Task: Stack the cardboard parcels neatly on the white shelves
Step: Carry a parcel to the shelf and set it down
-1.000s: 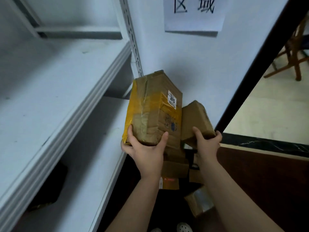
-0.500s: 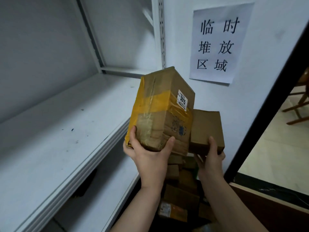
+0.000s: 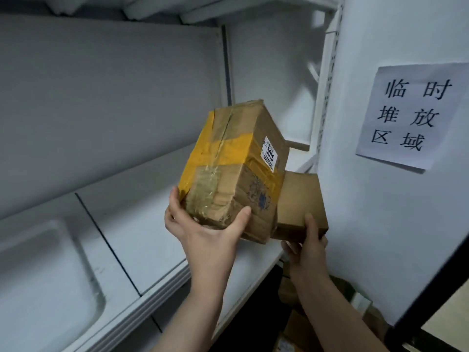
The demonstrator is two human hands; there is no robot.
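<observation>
Carrying step: left hand (image 3: 203, 232) grips big taped parcel (image 3: 236, 168), right hand (image 3: 308, 252) grips small parcel (image 3: 300, 201), both held above white shelf (image 3: 142, 237). Next: set down flush, probably.

Two cardboard parcels are held up: one big parcel (image 3: 236, 171) bound in yellow tape and one small parcel (image 3: 299, 207) touching its right side. Two hands hold them, the left hand (image 3: 208, 232) under the big parcel and the right hand (image 3: 307, 247) under the small parcel. The big parcel bears one white label (image 3: 269, 154). A heap (image 3: 291, 290) of further parcels lies below it, too dim to count. Two white shelves show: an upper shelf (image 3: 142, 224) left of the big parcel and a lower shelf (image 3: 251, 270) beneath it. One paper sign (image 3: 411, 115) with six characters hangs to its right.
</observation>
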